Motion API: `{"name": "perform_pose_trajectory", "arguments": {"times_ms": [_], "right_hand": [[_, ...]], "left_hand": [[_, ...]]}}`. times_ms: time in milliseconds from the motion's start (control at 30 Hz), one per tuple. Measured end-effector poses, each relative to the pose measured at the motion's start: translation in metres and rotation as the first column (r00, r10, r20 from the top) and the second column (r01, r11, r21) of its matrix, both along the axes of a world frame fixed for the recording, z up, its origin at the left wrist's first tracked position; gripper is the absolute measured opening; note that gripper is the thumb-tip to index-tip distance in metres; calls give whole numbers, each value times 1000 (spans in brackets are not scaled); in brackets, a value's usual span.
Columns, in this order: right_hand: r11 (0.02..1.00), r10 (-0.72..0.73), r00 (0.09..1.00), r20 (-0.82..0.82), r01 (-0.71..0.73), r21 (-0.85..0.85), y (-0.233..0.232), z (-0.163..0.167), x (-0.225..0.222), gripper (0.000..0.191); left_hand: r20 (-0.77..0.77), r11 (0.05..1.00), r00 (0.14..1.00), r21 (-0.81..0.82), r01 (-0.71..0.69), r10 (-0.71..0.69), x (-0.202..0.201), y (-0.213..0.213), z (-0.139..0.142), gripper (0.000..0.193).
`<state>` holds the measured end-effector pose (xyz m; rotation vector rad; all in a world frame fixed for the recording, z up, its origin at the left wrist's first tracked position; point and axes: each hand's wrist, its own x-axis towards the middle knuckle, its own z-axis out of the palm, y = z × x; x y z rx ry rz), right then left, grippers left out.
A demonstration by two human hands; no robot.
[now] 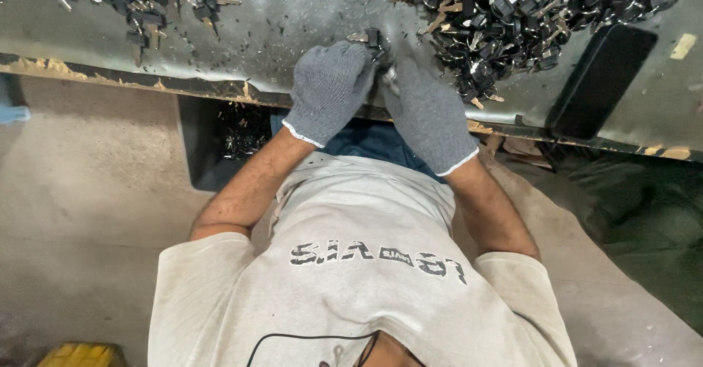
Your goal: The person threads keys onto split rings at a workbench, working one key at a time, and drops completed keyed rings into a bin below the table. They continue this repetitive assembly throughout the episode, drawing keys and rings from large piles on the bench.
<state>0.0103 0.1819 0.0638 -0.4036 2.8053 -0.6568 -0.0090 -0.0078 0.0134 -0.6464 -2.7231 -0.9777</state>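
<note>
Keys (pixel 146 8) with black heads lie in a small heap well off to the left of the grip, spread on the grey metal table (pixel 293 16), with bare sheet between that heap and the hands. Below the table's worn front edge, left of the grip, an open black bin (pixel 220 140) holds dark scraps; the concrete floor (pixel 80 191) beyond it lies bare out to the picture's left side.

At the middle, the left hand (pixel 329 89) and the right hand (pixel 428 114), both in grey knit gloves, meet right at the table's front edge. Between their fingertips sits a single key (pixel 373 39), its black head poking up just above the gloves. Both hands are closed around it and a small pale part at the point where they touch; which hand bears the hold I cannot tell for sure.

Just up and right of the grip, a big pile of keys (pixel 527 23) crowds close to the right hand, leaving little bare table there. Farther right, a black tray (pixel 600 78) lies tilted near the table's edge, well apart from the grip.
</note>
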Motion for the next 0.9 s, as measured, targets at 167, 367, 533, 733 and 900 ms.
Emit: {"name": "perform_pose_trajectory", "arguments": {"times_ms": [167,367,533,733,900], "right_hand": [[990,27,955,-296,15,141,-8,-2,-4,42],[999,34,999,-18,-35,-27,3,0,-15,35],[994,67,987,-148,-54,93,3,-5,-9,36],[996,-21,996,-88,29,86,2,-10,-6,35],[998,8,992,-125,1,69,-7,-9,-7,34]], "left_hand": [[-44,995,998,-92,29,-33,6,2,-2,14],[-6,997,1000,-69,16,-16,4,1,1,13],[-22,999,999,-22,27,-28,-6,-13,14,13],[-196,941,921,109,-322,338,-29,-44,41,24],[-220,985,960,36,-168,172,-70,-20,31,40]]}}
